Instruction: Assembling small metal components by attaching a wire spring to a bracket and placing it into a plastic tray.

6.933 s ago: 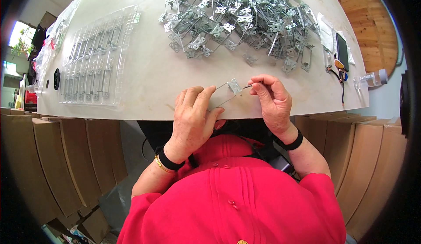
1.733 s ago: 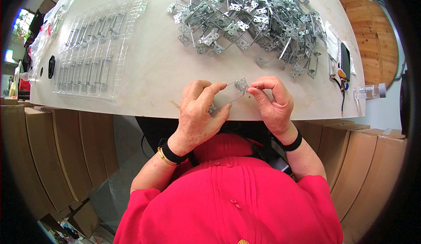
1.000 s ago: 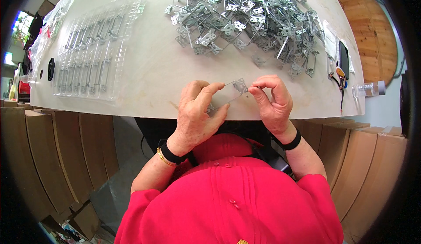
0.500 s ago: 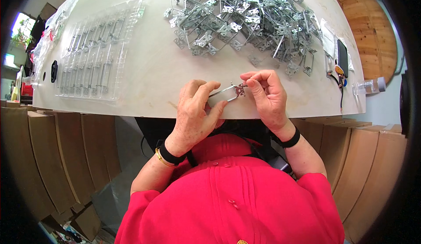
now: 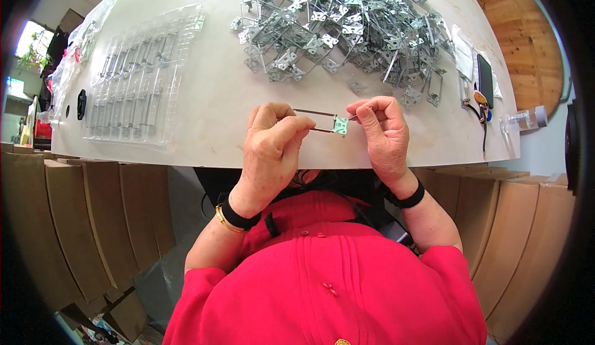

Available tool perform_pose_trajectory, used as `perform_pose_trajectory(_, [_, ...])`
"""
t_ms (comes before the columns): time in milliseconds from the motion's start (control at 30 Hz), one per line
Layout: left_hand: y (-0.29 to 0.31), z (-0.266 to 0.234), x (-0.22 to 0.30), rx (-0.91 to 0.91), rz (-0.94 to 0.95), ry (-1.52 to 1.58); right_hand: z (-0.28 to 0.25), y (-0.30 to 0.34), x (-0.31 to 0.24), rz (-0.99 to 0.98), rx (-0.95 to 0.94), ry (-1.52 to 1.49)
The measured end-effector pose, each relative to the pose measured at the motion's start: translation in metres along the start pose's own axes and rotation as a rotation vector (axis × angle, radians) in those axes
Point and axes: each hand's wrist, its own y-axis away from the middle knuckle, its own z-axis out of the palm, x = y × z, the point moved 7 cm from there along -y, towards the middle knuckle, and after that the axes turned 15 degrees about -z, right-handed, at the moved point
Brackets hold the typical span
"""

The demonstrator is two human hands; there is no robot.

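Near the front edge of the table I hold a small metal bracket with two thin parallel rods. My left hand is closed on the rod ends, its thumb and fingers pinched together. On the other side, my right hand pinches a thin dark tool or pin, too small to name, whose tip meets the bracket's plate. Beyond my hands lies a large heap of similar metal brackets. A clear plastic tray at the left carries rows of such parts.
On the right stand a dark phone, a clear bottle on its side and a cord with a small yellow item. A small black object lies left of the tray. Cardboard boxes flank me below the table.
The bracket has turned, so its plate now faces up and catches light. My left hand has shifted its grip along the rods, fingers folded closer; my right hand has barely moved.
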Motion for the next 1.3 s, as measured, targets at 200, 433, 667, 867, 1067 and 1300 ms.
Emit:
perform_pose_trajectory(200, [-0.003,-0.004,-0.012,0.009,0.127,-0.196,0.001,0.0,0.002,-0.022,0.003,-0.026])
perform_pose_trajectory(433, [0.003,-0.016,-0.011,0.137,-0.031,-0.186,-0.001,0.0,0.002,-0.011,0.005,0.008])
perform_pose_trajectory(667, [0.021,0.007,0.012,0.034,0.021,-0.174,0.0,0.001,0.0,0.009,-0.005,0.017])
perform_pose_trajectory(867, [0.025,0.005,0.001,0.026,0.046,-0.211,-0.001,0.001,0.002,0.025,-0.01,0.031])
perform_pose_trajectory(1067, [0.026,-0.028,-0.005,0.094,0.003,-0.3,-0.003,0.002,0.003,0.028,-0.025,0.034])
perform_pose_trajectory(1300, [0.03,-0.042,-0.021,0.161,-0.081,-0.271,0.0,0.001,0.0,0.026,-0.065,0.087])
